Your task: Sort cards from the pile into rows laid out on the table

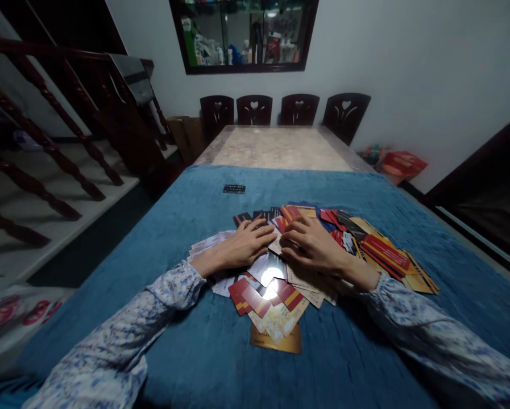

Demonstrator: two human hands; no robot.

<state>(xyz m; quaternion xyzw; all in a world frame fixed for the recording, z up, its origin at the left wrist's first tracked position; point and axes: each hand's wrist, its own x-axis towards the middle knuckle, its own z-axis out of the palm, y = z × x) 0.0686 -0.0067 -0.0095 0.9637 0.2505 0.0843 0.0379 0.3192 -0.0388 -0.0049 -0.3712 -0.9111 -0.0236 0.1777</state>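
Observation:
A spread pile of plastic cards lies in front of me. My left hand [252, 241] rests nearly flat on the left part of the pile, palm down, with fingers stretched toward the middle. Across from it, my right hand [308, 243] lies on the cards with bent fingers that stand a little apart; its palm side is hidden. A pale card [276, 245] shows between the two hands. Dark red cards [257, 298] and a gold card [276, 341] fan out nearest me. White cards [207, 243] stick out at the left, and red-and-gold cards [385, 253] spread to the right.
One black card [234, 188] lies apart, farther back on the blue cloth [173, 227]. Beyond the cloth shows the bare tabletop [280, 146], with dark chairs [299, 109] behind it. A wooden railing [45, 136] stands left, and a red bag [403, 163] sits at right.

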